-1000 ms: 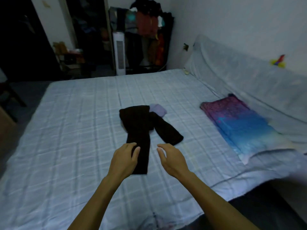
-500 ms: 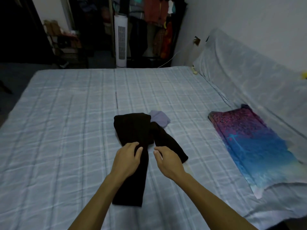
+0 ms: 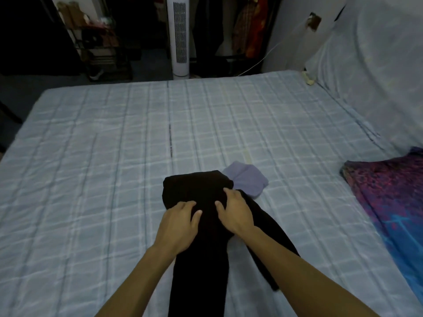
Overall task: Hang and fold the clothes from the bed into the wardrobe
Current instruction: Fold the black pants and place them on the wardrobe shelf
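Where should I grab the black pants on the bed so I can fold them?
Probably take the black pants at the waistband, the wide far end near the lilac cloth, reaching from above. They lie flat with legs trailing toward you, and the left hand and right hand are already nearby.

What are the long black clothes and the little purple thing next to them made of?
The long black garment looks like soft, matte knit or cotton cloth: it shows no shine and lies limp under the left hand and right hand. The small purple piece seems a thin, smooth fabric with soft folds. The exact fibres cannot be told.
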